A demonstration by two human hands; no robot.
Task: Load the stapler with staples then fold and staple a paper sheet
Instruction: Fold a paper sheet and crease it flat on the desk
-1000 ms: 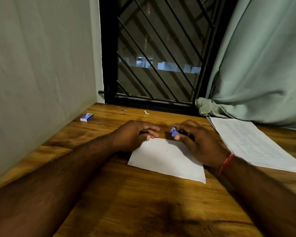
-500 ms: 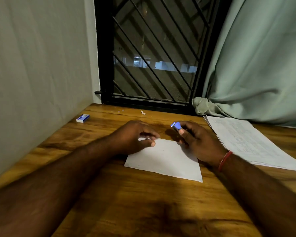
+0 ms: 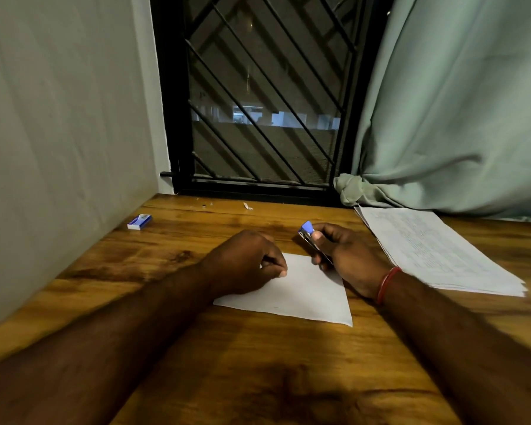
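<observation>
Blue stapler (image 3: 311,239) clamped in right hand (image 3: 348,257) fingers, left hand (image 3: 242,262) fingers curled on white paper (image 3: 307,294)

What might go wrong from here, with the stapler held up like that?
The right hand holds the stapler near the far corner of the folded paper, not yet around it, so the staple may land off target. The left hand rests on only its left side, so the fold might shift or spring open.
</observation>
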